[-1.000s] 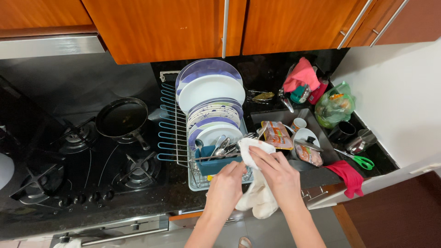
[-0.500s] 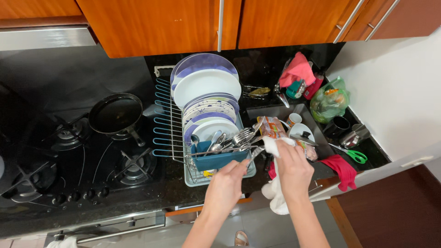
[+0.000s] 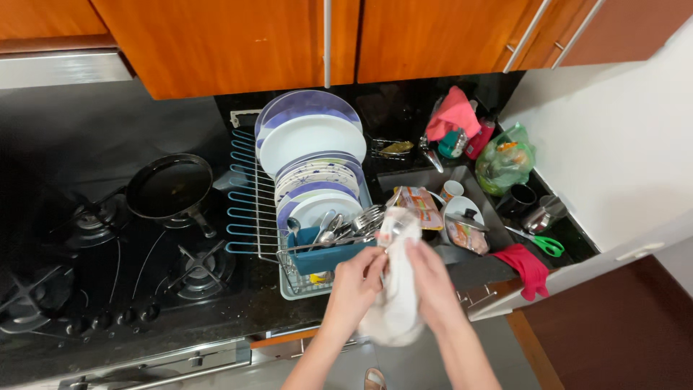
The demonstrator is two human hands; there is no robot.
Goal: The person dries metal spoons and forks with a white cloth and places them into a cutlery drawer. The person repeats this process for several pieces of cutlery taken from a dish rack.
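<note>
Dark countertop under wooden cabinets. Left hand and right hand, fingers closed on white cloth. At 11 o'clock, blue caddy holds cutlery; dish rack carries stacked plates. At 1 o'clock, sink holds packets, bowl

Two bare forearms rise from the bottom edge of the head view, uncovered to the frame's limit, with no sleeve or cuff in sight. The left hand and right hand show no glove, and no watch or bracelet marks either wrist. No ring can be made out on the visible fingers, which are slender with short nails. Far below, between the two arms, the front of a sandalled foot shows against the grey floor.
</note>
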